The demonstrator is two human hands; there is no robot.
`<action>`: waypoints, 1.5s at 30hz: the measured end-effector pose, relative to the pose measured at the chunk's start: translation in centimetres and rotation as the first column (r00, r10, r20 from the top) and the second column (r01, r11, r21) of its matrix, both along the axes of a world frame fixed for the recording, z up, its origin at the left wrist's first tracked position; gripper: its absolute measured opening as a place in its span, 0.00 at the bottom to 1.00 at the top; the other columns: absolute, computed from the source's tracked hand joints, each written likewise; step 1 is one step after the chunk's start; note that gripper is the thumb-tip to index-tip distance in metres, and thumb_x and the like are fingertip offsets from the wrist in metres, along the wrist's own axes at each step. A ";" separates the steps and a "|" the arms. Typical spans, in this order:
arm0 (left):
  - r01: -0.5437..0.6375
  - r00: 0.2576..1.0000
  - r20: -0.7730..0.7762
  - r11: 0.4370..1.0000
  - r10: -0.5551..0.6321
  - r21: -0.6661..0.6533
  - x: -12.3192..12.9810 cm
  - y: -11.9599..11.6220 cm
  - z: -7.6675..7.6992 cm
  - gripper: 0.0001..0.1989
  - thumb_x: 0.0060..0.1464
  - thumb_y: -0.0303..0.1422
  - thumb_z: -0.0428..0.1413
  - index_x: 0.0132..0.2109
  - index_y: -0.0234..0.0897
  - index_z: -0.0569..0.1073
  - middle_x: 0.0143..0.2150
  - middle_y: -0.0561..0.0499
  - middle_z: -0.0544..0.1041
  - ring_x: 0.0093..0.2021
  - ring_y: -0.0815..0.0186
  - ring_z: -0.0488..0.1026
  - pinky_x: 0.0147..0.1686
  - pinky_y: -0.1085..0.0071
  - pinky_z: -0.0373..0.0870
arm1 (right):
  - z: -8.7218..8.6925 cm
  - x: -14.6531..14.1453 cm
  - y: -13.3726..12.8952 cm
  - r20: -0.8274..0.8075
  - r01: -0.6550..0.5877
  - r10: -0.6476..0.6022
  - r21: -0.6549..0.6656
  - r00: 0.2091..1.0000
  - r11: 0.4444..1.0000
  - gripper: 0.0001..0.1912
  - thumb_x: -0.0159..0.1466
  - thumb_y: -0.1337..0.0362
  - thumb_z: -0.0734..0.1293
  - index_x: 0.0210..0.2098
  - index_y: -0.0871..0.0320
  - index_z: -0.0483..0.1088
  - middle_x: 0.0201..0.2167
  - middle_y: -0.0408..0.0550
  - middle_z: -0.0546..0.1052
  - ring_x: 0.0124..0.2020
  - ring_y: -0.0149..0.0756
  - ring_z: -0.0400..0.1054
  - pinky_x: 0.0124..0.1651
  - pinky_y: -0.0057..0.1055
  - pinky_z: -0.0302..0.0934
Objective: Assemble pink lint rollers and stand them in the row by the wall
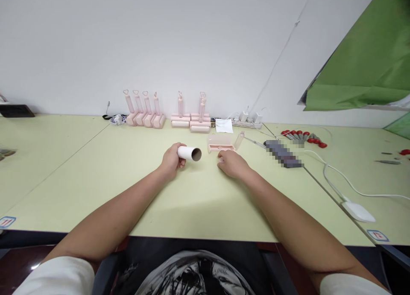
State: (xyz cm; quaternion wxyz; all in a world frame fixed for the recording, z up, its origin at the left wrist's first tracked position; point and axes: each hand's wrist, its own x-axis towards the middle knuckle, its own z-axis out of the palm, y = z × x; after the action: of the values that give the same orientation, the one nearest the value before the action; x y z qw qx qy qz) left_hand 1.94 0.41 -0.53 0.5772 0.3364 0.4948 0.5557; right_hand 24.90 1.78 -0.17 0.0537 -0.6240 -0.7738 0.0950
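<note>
My left hand (pixel 172 161) is closed around a white lint-roller refill roll (pixel 188 153), tilted so its hollow cardboard end faces right. Above the table, my right hand (pixel 233 163) has its fingers curled and pressed together. A small pale piece shows at its fingertips, too little of it to name. Just beyond this hand lies an opened pink lint roller case (pixel 221 146), its translucent cover raised at the back. The clear pink handle (pixel 239 140) leans out to the right of the case.
Several assembled pink lint rollers (pixel 145 119) stand along the wall. Behind the open case are a white paper (pixel 224 125) and a power strip (pixel 246 124) with chargers. To the right lie a blurred-out phone (pixel 283 153), several red-capped items (pixel 301 136) and a white cabled pad (pixel 358 211).
</note>
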 end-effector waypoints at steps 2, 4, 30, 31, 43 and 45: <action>0.019 1.000 -0.001 1.000 -0.019 0.002 0.0 -0.1 0.1 0.11 0.51 0.39 0.52 0.36 0.36 0.71 0.15 0.56 0.64 0.13 0.71 0.60 0.11 0.75 0.53 | 0.0 0.0 0.0 0.007 -0.012 0.012 -0.004 1.000 1.000 0.14 0.62 0.69 0.63 0.47 0.59 0.72 0.48 0.56 0.76 0.48 0.46 0.69 0.37 0.32 0.55; 0.023 1.000 -0.004 1.000 -0.023 -0.005 0.0 -0.1 0.1 0.11 0.52 0.39 0.52 0.36 0.36 0.72 0.15 0.56 0.64 0.13 0.71 0.59 0.12 0.75 0.52 | 0.0 0.1 0.0 0.014 -0.017 0.017 -0.006 1.000 1.000 0.15 0.62 0.70 0.62 0.47 0.60 0.72 0.47 0.57 0.77 0.48 0.46 0.69 0.37 0.32 0.55; 0.024 1.000 -0.019 1.000 -0.025 -0.014 0.0 0.1 -0.5 0.13 0.57 0.42 0.51 0.37 0.36 0.70 0.15 0.55 0.64 0.14 0.70 0.61 0.12 0.76 0.53 | 0.0 0.2 0.1 -0.029 -0.006 0.006 0.011 1.000 1.000 0.24 0.60 0.67 0.65 0.57 0.60 0.68 0.57 0.58 0.71 0.54 0.48 0.67 0.46 0.34 0.60; 0.022 1.000 -0.018 1.000 -0.023 -0.014 0.0 0.1 -0.5 0.13 0.57 0.42 0.51 0.37 0.36 0.70 0.15 0.55 0.65 0.14 0.70 0.61 0.12 0.76 0.53 | 0.0 0.2 0.1 -0.032 0.006 -0.005 0.011 0.999 1.000 0.24 0.60 0.66 0.65 0.57 0.59 0.68 0.57 0.59 0.71 0.53 0.48 0.67 0.45 0.35 0.61; 0.020 1.000 -0.016 0.999 -0.021 -0.043 -0.1 0.2 -0.6 0.13 0.59 0.41 0.49 0.38 0.36 0.70 0.15 0.55 0.65 0.13 0.68 0.63 0.12 0.75 0.54 | 0.0 -0.6 -0.6 -0.486 -0.042 0.159 0.242 0.859 0.969 0.11 0.62 0.60 0.66 0.42 0.56 0.72 0.34 0.46 0.78 0.30 0.34 0.68 0.33 0.30 0.60; 0.031 0.999 -0.011 0.999 -0.032 -0.044 -0.1 0.3 -0.8 0.13 0.58 0.41 0.49 0.38 0.36 0.70 0.15 0.55 0.65 0.13 0.68 0.63 0.12 0.75 0.54 | 0.0 -1.2 -1.3 -0.628 -0.061 0.287 0.356 0.723 0.932 0.10 0.62 0.58 0.66 0.41 0.55 0.71 0.31 0.44 0.77 0.25 0.30 0.65 0.30 0.29 0.61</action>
State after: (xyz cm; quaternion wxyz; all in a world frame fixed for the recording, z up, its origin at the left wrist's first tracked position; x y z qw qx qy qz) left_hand 1.87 0.69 -1.29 0.5903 0.3346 0.5047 0.5337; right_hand 23.75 0.46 -0.17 0.4166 -0.4547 -0.7628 0.1947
